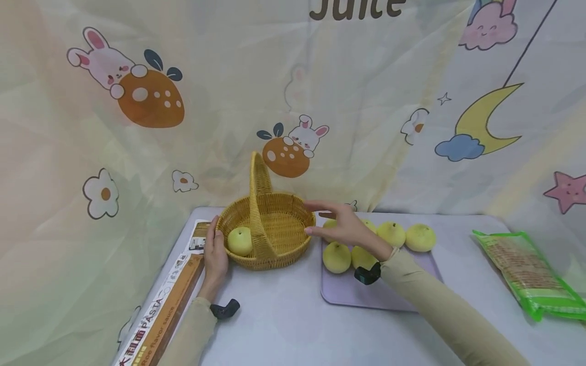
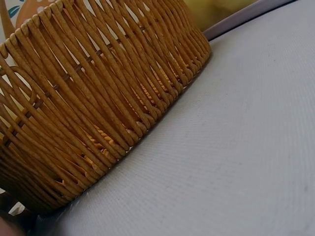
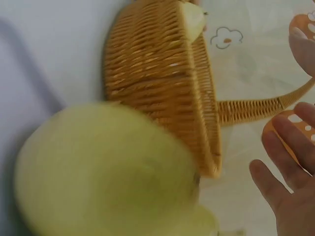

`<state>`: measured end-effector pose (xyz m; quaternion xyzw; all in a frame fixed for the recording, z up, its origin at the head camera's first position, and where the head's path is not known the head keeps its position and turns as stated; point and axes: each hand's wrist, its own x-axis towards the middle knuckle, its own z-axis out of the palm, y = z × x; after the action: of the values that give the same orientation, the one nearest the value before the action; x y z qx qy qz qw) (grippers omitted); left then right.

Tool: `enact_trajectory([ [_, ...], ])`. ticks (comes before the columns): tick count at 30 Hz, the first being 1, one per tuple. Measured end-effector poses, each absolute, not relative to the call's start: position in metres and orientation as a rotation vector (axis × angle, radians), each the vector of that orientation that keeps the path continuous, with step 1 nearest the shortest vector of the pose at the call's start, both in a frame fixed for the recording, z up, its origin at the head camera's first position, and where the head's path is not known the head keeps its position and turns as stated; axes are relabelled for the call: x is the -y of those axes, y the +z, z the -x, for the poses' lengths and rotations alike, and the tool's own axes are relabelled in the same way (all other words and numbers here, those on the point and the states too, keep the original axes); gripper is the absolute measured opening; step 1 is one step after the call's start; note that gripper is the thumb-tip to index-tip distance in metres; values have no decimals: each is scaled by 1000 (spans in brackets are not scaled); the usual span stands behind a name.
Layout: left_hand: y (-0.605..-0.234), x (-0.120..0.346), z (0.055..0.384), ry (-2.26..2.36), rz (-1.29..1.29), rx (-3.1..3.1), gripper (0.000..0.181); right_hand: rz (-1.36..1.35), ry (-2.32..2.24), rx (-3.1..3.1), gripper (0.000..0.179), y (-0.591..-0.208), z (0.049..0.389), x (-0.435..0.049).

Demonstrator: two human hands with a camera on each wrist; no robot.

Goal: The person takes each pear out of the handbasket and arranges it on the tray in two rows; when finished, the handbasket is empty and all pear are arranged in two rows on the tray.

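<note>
A yellow wicker basket [image 1: 293,255] with a tall arched handle [image 1: 257,213] stands on the table near the back curtain. One yellow-green pear [image 1: 240,241] lies inside it, on the left. My left hand [image 1: 216,259] rests against the basket's left side with its fingers extended. At the right rim is my right hand [image 1: 345,229], thumb and fingers spread and nothing held. In the right wrist view this hand [image 3: 298,209] shows its parted fingers, and a blurred pear [image 3: 103,167] looms close to the camera. The left wrist view is largely basket weave [image 2: 108,78].
A lilac tray [image 1: 380,300] holding several pears [image 1: 337,257] lies right of the basket, under my right forearm. Along the left table edge runs a long pasta box [image 1: 169,300]. A green-edged food packet [image 1: 531,269] lies at the far right. A printed curtain [image 1: 220,101] hangs behind.
</note>
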<state>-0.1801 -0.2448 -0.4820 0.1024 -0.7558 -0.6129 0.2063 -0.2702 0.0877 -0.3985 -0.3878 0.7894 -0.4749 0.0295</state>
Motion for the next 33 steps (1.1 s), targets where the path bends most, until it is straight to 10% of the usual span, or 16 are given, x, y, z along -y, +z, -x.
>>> enact_trajectory([
  [33,-512,261,197,-1688,-305,2131,54,1186,-1303,-2071,65,-423,299,36],
])
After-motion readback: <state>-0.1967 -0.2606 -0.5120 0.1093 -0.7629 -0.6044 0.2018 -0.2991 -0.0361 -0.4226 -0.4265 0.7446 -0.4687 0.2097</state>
